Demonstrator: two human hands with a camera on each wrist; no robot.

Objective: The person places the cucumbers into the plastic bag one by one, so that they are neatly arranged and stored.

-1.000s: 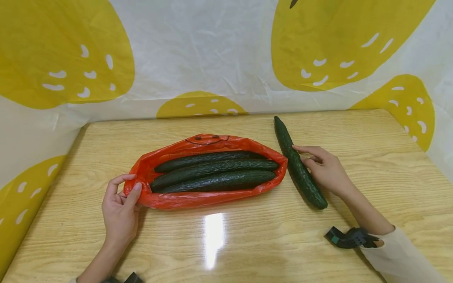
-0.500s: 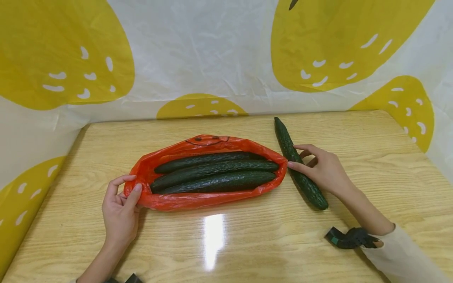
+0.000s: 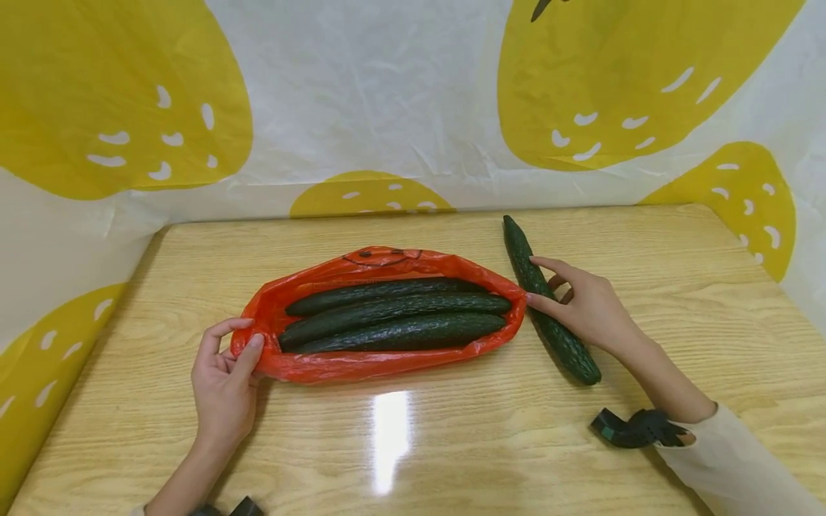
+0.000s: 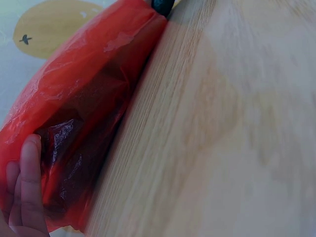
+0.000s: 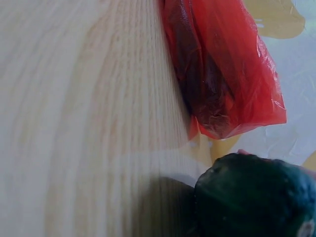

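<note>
A red plastic bag lies on the table with its mouth spread, and three cucumbers rest side by side in it. My left hand pinches the bag's left end, the thumb over the rim; in the left wrist view the fingers lie along the red film. To the right of the bag a single cucumber lies at a slant. My right hand holds it around the middle, index finger on its right edge and thumb across it, the thumb tip at the bag's right corner. Other fingers are partly hidden.
The wooden table extends around the bag. A white cloth with yellow fruit prints hangs behind it and at both sides. A black wrist mount sits on my right forearm.
My right thumb has come across the single cucumber to its left edge by the bag's corner. The left hand, bag and cucumbers stay put; the head view shifts slightly.
</note>
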